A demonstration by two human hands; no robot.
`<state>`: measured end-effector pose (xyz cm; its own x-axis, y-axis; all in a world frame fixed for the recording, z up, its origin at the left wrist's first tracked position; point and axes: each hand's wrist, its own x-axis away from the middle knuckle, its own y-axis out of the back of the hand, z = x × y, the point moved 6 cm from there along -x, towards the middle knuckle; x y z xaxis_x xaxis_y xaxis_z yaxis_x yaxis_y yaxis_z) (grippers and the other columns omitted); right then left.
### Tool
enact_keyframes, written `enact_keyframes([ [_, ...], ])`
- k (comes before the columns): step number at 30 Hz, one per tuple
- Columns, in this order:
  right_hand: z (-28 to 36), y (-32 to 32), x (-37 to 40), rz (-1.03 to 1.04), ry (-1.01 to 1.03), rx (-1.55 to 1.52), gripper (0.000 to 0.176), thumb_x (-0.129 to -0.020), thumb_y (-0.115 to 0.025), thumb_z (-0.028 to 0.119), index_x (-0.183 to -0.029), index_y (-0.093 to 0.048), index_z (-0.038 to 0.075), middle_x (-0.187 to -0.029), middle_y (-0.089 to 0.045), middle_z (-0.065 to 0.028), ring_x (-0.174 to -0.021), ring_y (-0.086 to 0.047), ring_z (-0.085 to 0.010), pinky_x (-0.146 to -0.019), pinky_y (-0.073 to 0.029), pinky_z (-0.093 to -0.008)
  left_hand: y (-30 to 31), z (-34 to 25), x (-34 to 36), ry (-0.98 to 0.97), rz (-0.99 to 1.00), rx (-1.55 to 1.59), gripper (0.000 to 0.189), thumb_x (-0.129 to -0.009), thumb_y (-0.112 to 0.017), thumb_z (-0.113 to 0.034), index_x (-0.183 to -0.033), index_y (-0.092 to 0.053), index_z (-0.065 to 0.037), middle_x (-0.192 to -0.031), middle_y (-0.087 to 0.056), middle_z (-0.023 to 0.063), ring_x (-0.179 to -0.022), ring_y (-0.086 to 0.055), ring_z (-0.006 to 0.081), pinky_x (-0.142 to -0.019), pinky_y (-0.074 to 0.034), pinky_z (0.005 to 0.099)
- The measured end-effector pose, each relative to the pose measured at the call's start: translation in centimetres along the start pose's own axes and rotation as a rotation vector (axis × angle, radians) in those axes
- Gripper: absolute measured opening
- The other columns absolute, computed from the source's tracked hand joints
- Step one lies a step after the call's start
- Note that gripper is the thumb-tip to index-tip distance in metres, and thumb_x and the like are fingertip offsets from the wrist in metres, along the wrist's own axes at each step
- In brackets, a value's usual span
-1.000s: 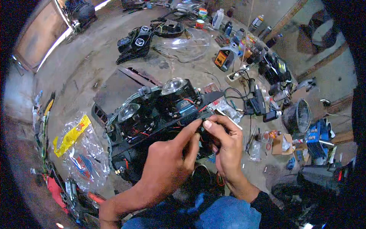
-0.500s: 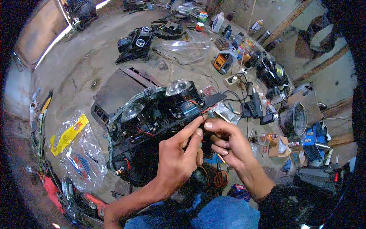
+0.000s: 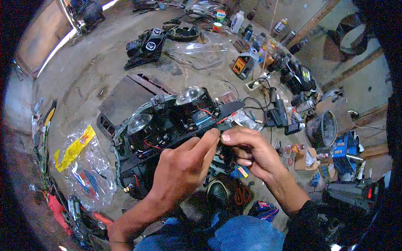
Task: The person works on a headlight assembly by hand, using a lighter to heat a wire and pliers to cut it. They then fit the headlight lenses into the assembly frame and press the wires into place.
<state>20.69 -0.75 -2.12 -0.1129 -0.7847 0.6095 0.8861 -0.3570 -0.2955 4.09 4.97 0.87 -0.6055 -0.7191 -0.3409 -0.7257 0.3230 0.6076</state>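
Observation:
A black headlight assembly (image 3: 167, 146) with two round clear projector lenses lies tilted before me, its thin red wires showing. Over its near right edge, my left hand (image 3: 180, 167) is closed, thumb hidden behind the fingers. My right hand (image 3: 257, 152) meets it fingertip to fingertip, thumb and forefinger pinched. Between the fingertips is a thin dark wire (image 3: 220, 137), mostly covered. Just under the curled lower fingers of my right hand shows a small yellow, red and green thing (image 3: 242, 171).
A clear plastic bag with a yellow strip (image 3: 75, 148) lies left. Another headlight unit (image 3: 146, 48) sits farther off. On the right are a heat gun (image 3: 276, 111), a power strip (image 3: 255, 85), bottles and a black bucket (image 3: 322, 127). My shoe (image 3: 217, 192) is below my hands.
My left hand has turned, its back now covering the thumb, and has shifted slightly left. The fingertips of both hands stay together. More of the small colourful thing and my shoe shows.

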Motion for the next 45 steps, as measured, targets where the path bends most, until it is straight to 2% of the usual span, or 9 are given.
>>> enact_keyframes([
  [4, 0.5, 0.2, 0.6, -0.054, 0.104, 0.122, 0.019, -0.093, -0.082, 0.020, -0.105, -0.079, 0.006, -0.081, -0.065, 0.0054, -0.061, -0.048, -0.0028, -0.052, -0.032, -0.0218, 0.2, -0.2, -0.6, -0.011, 0.016, 0.002, 0.028, -0.095, -0.075, -0.011, -0.121, -0.065, -0.013, -0.082, -0.064, 0.0097, -0.068, -0.070, 0.0330, -0.056, -0.056, 0.0437],
  [7, 1.4, 0.4, 1.0, -0.149, 0.518, 0.553, 0.019, -0.092, -0.083, 0.020, -0.103, -0.081, 0.004, -0.081, -0.063, 0.0037, -0.070, -0.052, -0.0061, -0.061, -0.037, -0.0240, 0.0, -0.2, -0.7, -0.004, -0.023, 0.059, 0.020, -0.094, -0.076, -0.012, -0.111, -0.065, -0.012, -0.081, -0.062, 0.0088, -0.066, -0.069, 0.0307, -0.055, -0.055, 0.0419],
  [8, 1.6, 0.0, 1.4, -0.168, 0.587, 0.545, 0.017, -0.090, -0.084, 0.017, -0.101, -0.082, 0.003, -0.081, -0.060, 0.0025, -0.075, -0.051, -0.0076, -0.067, -0.039, -0.0256, -0.2, -0.2, -0.6, -0.002, -0.045, 0.084, 0.018, -0.094, -0.077, -0.012, -0.107, -0.064, -0.012, -0.080, -0.061, 0.0086, -0.065, -0.068, 0.0296, -0.055, -0.054, 0.0411],
  [14, 1.0, -0.4, 2.0, -0.295, 0.835, 0.593, 0.014, -0.088, -0.084, 0.006, -0.101, -0.082, 0.006, -0.086, -0.061, 0.0007, -0.077, -0.053, -0.0076, -0.066, -0.042, -0.0265, -0.9, -0.6, -0.3, 0.077, -0.151, 0.219, 0.015, -0.093, -0.078, -0.009, -0.096, -0.063, -0.008, -0.076, -0.060, 0.0073, -0.059, -0.061, 0.0202, -0.056, -0.050, 0.0332],
  [20, 1.0, -1.0, 2.3, -0.364, 1.119, 0.763, 0.017, -0.085, -0.085, 0.004, -0.101, -0.082, 0.005, -0.092, -0.066, -0.0038, -0.082, -0.063, -0.0128, -0.072, -0.051, -0.0285, -1.9, 0.2, 0.1, 0.152, -0.241, 0.361, 0.015, -0.092, -0.078, -0.005, -0.093, -0.063, -0.006, -0.077, -0.064, 0.0083, -0.059, -0.058, 0.0192, -0.058, -0.050, 0.0292],
  [23, 1.0, -1.0, 2.4, -0.399, 1.129, 0.753, 0.017, -0.084, -0.086, 0.005, -0.101, -0.082, 0.005, -0.092, -0.066, -0.0047, -0.085, -0.065, -0.0151, -0.073, -0.053, -0.0290, -1.7, -0.3, 0.1, 0.191, -0.216, 0.331, 0.010, -0.092, -0.077, -0.003, -0.096, -0.068, -0.005, -0.075, -0.065, 0.0046, -0.067, -0.057, 0.0056, -0.061, -0.050, 0.0276],
  [32, 0.8, -0.4, 2.2, -0.451, 0.997, 0.644, 0.016, -0.086, -0.085, 0.005, -0.101, -0.083, 0.006, -0.086, -0.065, -0.0014, -0.071, -0.057, -0.0078, -0.060, -0.046, -0.0259, -1.6, -1.2, 0.5, 0.070, -0.228, -0.012, 0.019, -0.092, -0.079, -0.006, -0.111, -0.074, -0.008, -0.088, -0.076, 0.0106, -0.068, -0.075, 0.0218, -0.063, -0.059, 0.0339],
  [38, 0.8, -0.4, 2.4, -0.454, 0.984, 0.595, 0.016, -0.086, -0.085, 0.005, -0.101, -0.082, 0.008, -0.091, -0.062, -0.0015, -0.071, -0.057, -0.0054, -0.058, -0.046, -0.0251, -1.2, -1.3, 0.4, 0.006, -0.112, -0.116, 0.027, -0.093, -0.077, -0.007, -0.120, -0.071, -0.009, -0.092, -0.069, 0.0059, -0.068, -0.072, 0.0236, -0.057, -0.058, 0.0361],
  [45, 0.9, -0.9, 3.1, -0.570, 1.103, 0.748, 0.016, -0.083, -0.086, 0.004, -0.097, -0.080, 0.008, -0.092, -0.062, -0.0062, -0.075, -0.063, -0.0148, -0.063, -0.052, -0.0292, -1.6, -1.6, 0.5, -0.037, -0.083, -0.115, 0.029, -0.097, -0.072, -0.010, -0.125, -0.067, -0.006, -0.097, -0.070, 0.0073, -0.071, -0.073, 0.0251, -0.059, -0.060, 0.0354],
])
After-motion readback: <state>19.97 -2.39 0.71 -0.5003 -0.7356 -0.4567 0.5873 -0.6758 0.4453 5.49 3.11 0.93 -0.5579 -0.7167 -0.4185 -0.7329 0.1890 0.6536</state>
